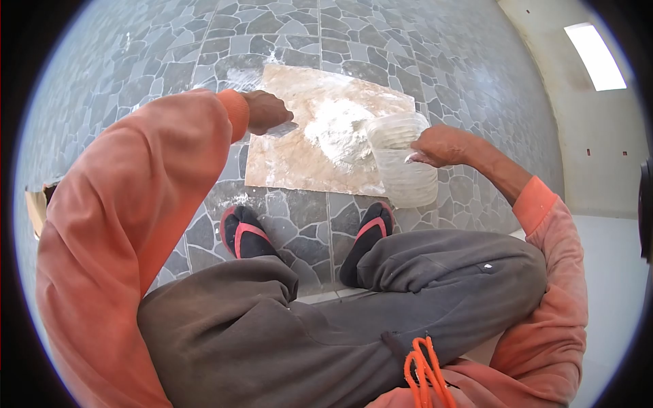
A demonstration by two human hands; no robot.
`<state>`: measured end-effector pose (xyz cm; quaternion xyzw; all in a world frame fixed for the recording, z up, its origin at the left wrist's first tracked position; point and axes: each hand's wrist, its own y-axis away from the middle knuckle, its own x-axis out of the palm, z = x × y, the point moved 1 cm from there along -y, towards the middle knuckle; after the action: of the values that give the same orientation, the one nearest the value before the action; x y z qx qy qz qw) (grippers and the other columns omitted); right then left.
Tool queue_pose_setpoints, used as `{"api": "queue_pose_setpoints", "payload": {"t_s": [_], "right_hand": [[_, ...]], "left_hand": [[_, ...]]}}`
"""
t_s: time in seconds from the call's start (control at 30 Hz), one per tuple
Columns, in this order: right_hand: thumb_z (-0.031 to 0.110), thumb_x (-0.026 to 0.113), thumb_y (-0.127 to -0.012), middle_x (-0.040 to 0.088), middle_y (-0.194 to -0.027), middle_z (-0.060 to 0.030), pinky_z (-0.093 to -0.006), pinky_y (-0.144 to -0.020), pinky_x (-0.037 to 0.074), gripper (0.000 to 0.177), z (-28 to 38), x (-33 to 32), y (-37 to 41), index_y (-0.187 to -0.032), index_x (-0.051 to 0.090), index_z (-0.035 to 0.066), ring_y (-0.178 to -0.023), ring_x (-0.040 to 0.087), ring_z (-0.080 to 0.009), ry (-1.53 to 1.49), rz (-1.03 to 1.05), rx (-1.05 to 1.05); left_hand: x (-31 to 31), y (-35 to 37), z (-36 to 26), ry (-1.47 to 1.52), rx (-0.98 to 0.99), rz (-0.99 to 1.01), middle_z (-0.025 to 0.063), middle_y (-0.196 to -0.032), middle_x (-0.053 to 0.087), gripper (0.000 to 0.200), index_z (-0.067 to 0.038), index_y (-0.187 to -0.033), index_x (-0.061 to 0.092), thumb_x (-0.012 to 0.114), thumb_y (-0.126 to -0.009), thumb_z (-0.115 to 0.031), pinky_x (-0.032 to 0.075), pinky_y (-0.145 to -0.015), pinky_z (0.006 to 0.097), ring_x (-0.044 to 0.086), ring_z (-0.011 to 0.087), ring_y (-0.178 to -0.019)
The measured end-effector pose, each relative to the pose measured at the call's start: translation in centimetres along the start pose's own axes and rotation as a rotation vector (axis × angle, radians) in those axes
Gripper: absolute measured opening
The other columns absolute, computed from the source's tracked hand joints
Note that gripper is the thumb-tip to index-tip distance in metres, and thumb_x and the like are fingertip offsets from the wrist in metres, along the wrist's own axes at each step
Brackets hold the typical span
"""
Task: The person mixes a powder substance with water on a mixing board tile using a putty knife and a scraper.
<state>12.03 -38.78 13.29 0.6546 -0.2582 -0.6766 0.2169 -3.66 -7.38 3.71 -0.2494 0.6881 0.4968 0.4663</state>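
My left hand [268,112] is closed around a small flat blade that looks like a putty knife [281,129], held over the left edge of a tan board [286,166]. A heap of white powder [340,132] lies in the middle of the board. On the right, my right hand [441,145] grips a cloudy, ribbed plastic container [407,178]. It is tilted beside the powder and overlaps the board's right edge. White powder marks my right fingertips. The container's inside is hard to make out.
Grey stone-pattern floor tiles [292,211] surround the board, with white smears [245,76] beyond its left corner. My feet in dark socks and red-strapped sandals [248,231] stand close to the near edge. A pale wall [578,129] rises at the right.
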Motion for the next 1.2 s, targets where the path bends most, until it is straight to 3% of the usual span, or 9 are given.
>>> {"api": "queue_pose_setpoints", "payload": {"t_s": [0.73,0.83,1.2], "right_hand": [[0.044,0.056,-0.093,0.066,-0.075,-0.0212,-0.0480,-0.067,0.051,0.047,-0.6,-0.2,-0.7,-0.080,0.066,0.000,-0.075,0.063,-0.0418,0.055,0.072,-0.007],[0.043,0.056,-0.093,0.066,-0.075,-0.0214,-0.0478,-0.067,0.050,0.046,-0.6,-0.1,-0.8,-0.081,0.067,0.000,-0.075,0.064,-0.0417,0.050,0.075,-0.014],[0.041,0.058,-0.093,0.066,-0.075,-0.0215,-0.0472,-0.067,0.050,0.044,-0.3,-0.3,-1.2,-0.082,0.067,0.000,-0.075,0.063,-0.0414,0.039,0.094,-0.009]], "left_hand": [[0.5,0.3,0.1,0.002,-0.020,0.025,0.0191,-0.088,0.068,0.035,-0.001,-0.110,0.056,0.062,-0.076,0.006,0.054,-0.073,0.0475,0.067,0.0376,-0.090],[0.2,0.2,-0.2,0.029,-0.087,0.103,0.0164,-0.100,0.067,0.033,-0.001,-0.111,0.058,0.064,-0.079,0.003,0.053,-0.084,0.0451,0.064,0.0347,-0.101],[0.1,0.4,-0.4,0.020,-0.102,0.124,0.0164,-0.101,0.067,0.033,-0.001,-0.112,0.058,0.063,-0.080,0.003,0.053,-0.084,0.0451,0.064,0.0345,-0.102]]}}
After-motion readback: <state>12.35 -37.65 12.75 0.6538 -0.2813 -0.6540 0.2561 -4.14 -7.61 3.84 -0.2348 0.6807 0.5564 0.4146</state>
